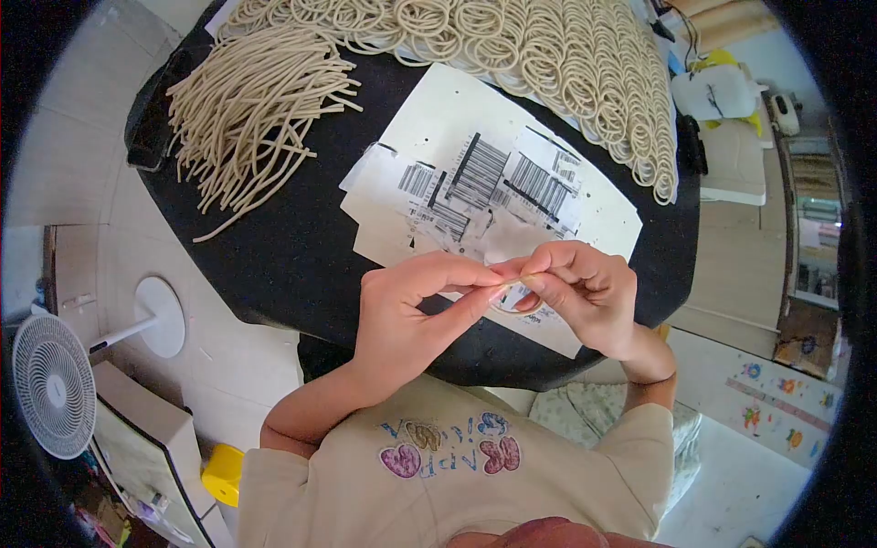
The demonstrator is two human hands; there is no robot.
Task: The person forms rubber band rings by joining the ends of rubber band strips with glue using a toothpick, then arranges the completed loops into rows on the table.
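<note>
My left hand [411, 306] and my right hand [585, 290] meet above the front part of the table, thumb and fingertips pinched together. Between them is a small beige cord ring [516, 313], its lower curve showing beneath the fingertips. Both hands grip its upper side, where the fingers cover the cord, so I cannot tell whether its ends are joined. Under the hands lies a flat cream card sheet [603, 215] with barcode labels [480, 169] on it. Loose straight beige cords [247, 119] lie in a heap at the far left.
Many finished-looking beige rings [548, 55] lie in overlapping rows along the back and right. They rest on a black-covered table [283, 247]. A white fan [57, 388] and a yellow stool-like object [222, 475] stand at the left. A white container [717, 91] is at the right.
</note>
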